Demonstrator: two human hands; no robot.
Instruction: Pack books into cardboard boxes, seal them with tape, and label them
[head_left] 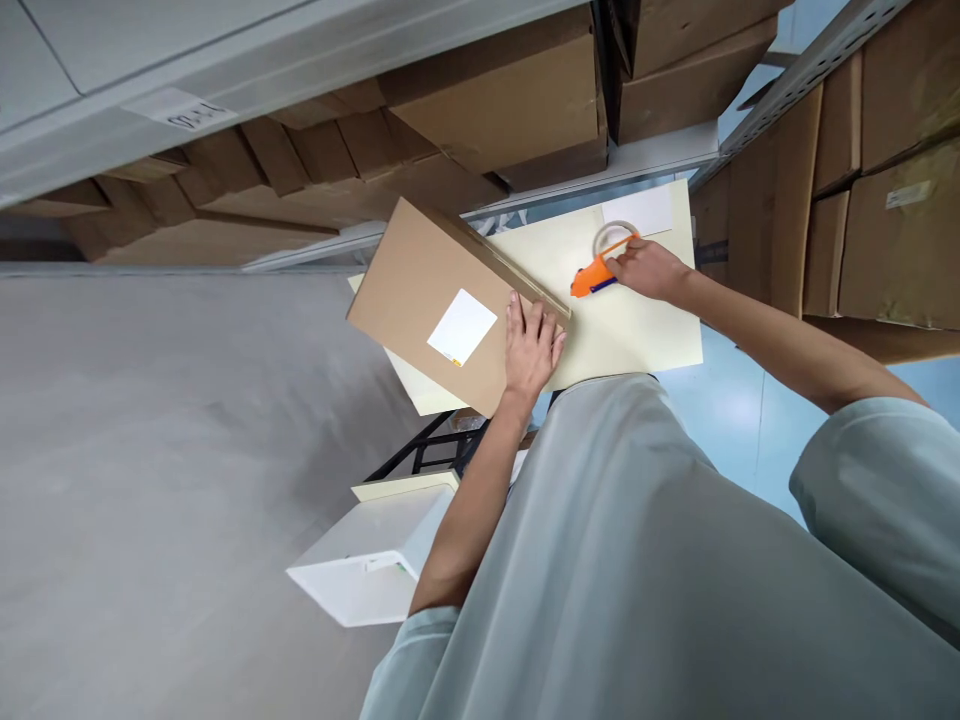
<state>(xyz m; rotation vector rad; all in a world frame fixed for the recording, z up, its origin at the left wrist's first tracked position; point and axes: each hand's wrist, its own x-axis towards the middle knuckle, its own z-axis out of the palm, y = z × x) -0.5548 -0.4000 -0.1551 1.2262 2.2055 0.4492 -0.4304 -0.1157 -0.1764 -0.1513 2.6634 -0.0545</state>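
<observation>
A closed brown cardboard box point(442, 275) lies at an angle on a cream tabletop point(637, 340), with a white label point(462, 326) on its upper face. My left hand point(531, 345) rests flat on the box near its right end, fingers stretched out. To the right, my right hand point(651, 268) is closed around an orange tape dispenser point(594, 275), held just above the table. A roll of tape point(596, 240) sits in the dispenser. Behind it, a white sheet of paper point(651, 212) lies at the table's far right corner.
Shelving point(667, 150) loaded with cardboard boxes point(510, 100) runs behind the table. More stacked boxes point(900, 230) stand at the right. A white box-like object point(367, 570) is at the lower left, beside a black metal frame point(420, 445). A grey wall or floor surface point(165, 450) fills the left.
</observation>
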